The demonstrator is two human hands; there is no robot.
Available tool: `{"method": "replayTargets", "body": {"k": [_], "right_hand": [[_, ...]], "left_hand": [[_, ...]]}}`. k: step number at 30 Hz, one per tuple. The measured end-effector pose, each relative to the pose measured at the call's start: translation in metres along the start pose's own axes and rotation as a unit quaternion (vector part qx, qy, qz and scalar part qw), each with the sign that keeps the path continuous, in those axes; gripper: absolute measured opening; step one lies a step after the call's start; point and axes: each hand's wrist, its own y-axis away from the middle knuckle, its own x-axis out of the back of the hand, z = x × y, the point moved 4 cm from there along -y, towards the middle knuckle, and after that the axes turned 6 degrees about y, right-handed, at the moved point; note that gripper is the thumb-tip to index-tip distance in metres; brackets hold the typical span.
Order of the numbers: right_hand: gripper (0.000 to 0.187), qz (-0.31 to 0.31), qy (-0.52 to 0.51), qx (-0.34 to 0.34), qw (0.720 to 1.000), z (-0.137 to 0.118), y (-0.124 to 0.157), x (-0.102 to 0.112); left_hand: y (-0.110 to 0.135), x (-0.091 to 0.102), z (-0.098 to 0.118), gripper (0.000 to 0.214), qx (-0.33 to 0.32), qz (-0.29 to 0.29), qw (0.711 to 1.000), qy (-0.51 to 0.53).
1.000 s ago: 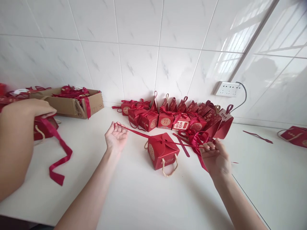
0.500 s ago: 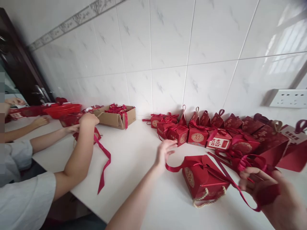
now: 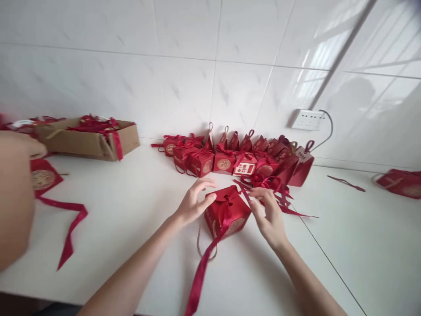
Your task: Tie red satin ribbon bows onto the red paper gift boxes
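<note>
A red gift box (image 3: 241, 221) with a gold round emblem stands on the white table in front of me. A red ribbon (image 3: 204, 263) is tied over its top, and one long tail runs down toward the table's near edge. A twisted cord handle (image 3: 199, 245) hangs at the box's left side. My left hand (image 3: 194, 204) is at the box's upper left, thumb and fingers apart. On the other side my right hand (image 3: 269, 217) is at the box's right edge, fingers spread. Neither hand visibly holds anything. Loose red ribbons (image 3: 263, 181) lie just behind my right hand.
Rows of red gift boxes (image 3: 224, 163) stand against the tiled wall. A cardboard carton (image 3: 79, 147) of ribbons sits at the left, near another person's arm (image 3: 15, 197) and a red box (image 3: 46, 175). Farther right lie a thin strip (image 3: 345, 183) and another red box (image 3: 401, 183).
The view has swung right. My right hand has let go of the bundled ribbon and come to the box. The box now sits turned, its ribbon tail toward me, with my left hand beside it.
</note>
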Motion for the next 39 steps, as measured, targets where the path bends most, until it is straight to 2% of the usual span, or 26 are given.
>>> {"method": "replayTargets", "body": {"k": [2, 7, 12, 17, 24, 31, 35, 39], "right_hand": [[0.011, -0.022, 0.021, 0.029, 0.999, -0.011, 0.002, -0.003], [0.008, -0.093, -0.004, 0.066, 0.993, -0.031, 0.008, -0.010], [0.011, -0.157, -0.045, 0.005, 0.987, -0.036, 0.007, -0.011], [0.007, -0.184, -0.022, -0.029, 0.982, -0.041, 0.001, -0.014], [0.009, -0.178, -0.008, -0.013, 0.984, -0.040, 0.000, -0.015], [0.009, -0.176, -0.063, -0.051, 0.981, -0.035, 0.003, -0.013], [0.010, -0.171, -0.059, -0.057, 0.982, -0.034, 0.004, -0.013], [0.011, -0.160, -0.079, -0.078, 0.981, -0.032, 0.005, -0.014]], "left_hand": [[0.004, -0.010, 0.006, 0.021, -0.019, -0.051, 0.998, -0.006], [0.009, -0.015, 0.015, 0.013, -0.059, -0.064, 0.994, -0.072], [0.010, -0.020, 0.022, 0.014, -0.056, -0.110, 0.990, -0.065], [0.011, -0.024, 0.029, 0.009, -0.052, -0.158, 0.979, -0.121], [0.011, -0.028, 0.025, 0.010, -0.024, -0.119, 0.990, -0.078], [0.018, -0.033, 0.026, 0.012, -0.030, -0.052, 0.998, -0.037], [0.019, -0.034, 0.027, 0.012, -0.047, -0.049, 0.997, -0.039], [0.018, -0.035, 0.029, 0.004, -0.068, -0.069, 0.994, -0.059]]}}
